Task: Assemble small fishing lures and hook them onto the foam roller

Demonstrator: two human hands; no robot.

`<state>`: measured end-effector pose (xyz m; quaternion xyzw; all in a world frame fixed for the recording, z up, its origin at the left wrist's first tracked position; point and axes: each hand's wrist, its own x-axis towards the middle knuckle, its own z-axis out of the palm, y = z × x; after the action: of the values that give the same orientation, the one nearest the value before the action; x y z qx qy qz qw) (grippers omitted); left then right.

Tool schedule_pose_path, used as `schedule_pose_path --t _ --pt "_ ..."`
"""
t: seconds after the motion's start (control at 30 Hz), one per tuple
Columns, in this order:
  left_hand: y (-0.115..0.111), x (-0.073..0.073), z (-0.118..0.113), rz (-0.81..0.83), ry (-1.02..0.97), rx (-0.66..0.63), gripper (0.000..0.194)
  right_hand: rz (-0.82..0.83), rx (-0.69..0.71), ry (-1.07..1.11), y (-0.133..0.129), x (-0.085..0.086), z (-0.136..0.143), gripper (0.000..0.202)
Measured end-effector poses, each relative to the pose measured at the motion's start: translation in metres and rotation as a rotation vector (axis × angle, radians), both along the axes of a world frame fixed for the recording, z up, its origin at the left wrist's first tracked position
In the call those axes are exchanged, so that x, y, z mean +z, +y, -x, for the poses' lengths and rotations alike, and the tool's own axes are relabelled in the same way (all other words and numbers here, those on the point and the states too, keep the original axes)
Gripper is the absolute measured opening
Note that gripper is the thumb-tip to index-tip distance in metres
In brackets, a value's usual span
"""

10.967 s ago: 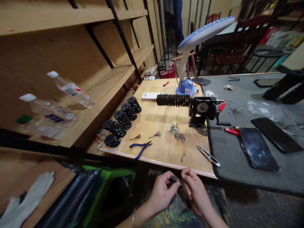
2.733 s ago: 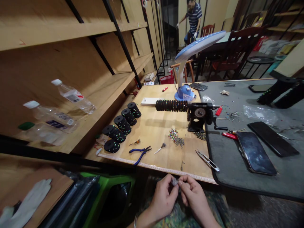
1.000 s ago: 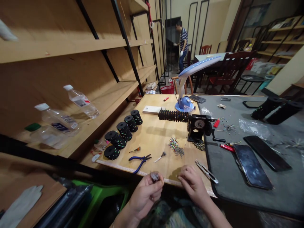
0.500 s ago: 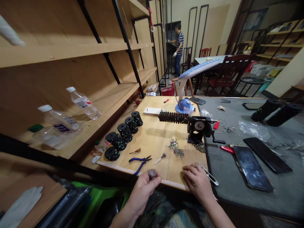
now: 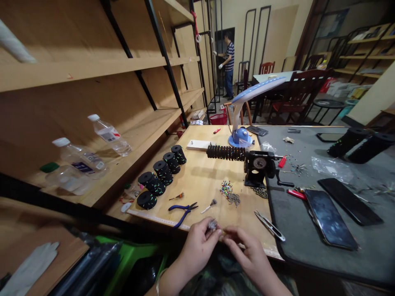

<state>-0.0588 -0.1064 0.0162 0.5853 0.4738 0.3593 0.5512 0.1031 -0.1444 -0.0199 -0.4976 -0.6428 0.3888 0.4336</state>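
My left hand is closed around a small greyish bundle whose fine ends stick up past the fingers. My right hand meets it at the table's front edge, thumb and fingers pinched together; what lies between these fingertips is too small to make out. To the right of my hands lie thread snips. Blue-handled pliers rest to the left, and a small tuft with a white stem lies just beyond. Farther back are a pile of coloured beads and a heap of small grey pieces.
A black hand-cranked winder carries a beaded black roller. Several black spools line the left side. Behind stands a blue lamp. Phones lie on the grey mat. Another person stands at the back.
My right hand has left the snips and moved left to meet my left hand. My left hand has shifted right and slightly up with the greyish bundle. The other person has moved slightly left.
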Motion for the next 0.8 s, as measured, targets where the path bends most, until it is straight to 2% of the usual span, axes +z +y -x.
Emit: schedule_pose_path --t 0.13,0.2,0.27,0.33,0.43,0.47,0.53,0.63,0.7,0.8 --pt "0.006 0.0 0.001 -0.005 0.024 0.043 0.015 -0.181 -0.201 -0.332 0.008 -0.021 -0.028 0.022" --pt "0.009 0.005 0.003 -0.011 0.02 0.063 0.017 -0.215 -0.357 -0.503 0.008 -0.022 -0.053 0.026" --pt "0.01 0.011 0.005 -0.022 0.02 0.073 0.018 -0.245 -0.495 -0.638 0.003 -0.013 -0.077 0.029" --pt "0.01 0.017 0.006 -0.028 0.02 0.081 0.019 -0.295 -0.626 -0.704 -0.005 0.004 -0.091 0.035" --pt "0.007 0.023 0.005 -0.031 0.031 0.079 0.018 -0.385 -0.731 -0.55 -0.018 0.032 -0.082 0.032" --pt "0.005 0.024 0.005 -0.038 0.041 0.074 0.017 -0.383 -0.683 -0.446 -0.02 0.039 -0.072 0.031" --pt "0.002 0.026 0.004 -0.066 0.073 0.057 0.015 -0.306 -0.438 -0.256 -0.021 0.048 -0.047 0.034" --pt "-0.001 0.03 0.005 -0.126 0.126 0.028 0.014 -0.158 -0.131 -0.041 -0.011 0.051 -0.012 0.039" --pt "-0.002 0.034 0.008 -0.141 0.126 0.016 0.014 -0.095 -0.013 0.079 -0.002 0.05 0.002 0.038" --pt "-0.002 0.041 0.012 -0.121 0.098 0.027 0.014 -0.046 0.057 0.13 0.01 0.046 0.011 0.026"
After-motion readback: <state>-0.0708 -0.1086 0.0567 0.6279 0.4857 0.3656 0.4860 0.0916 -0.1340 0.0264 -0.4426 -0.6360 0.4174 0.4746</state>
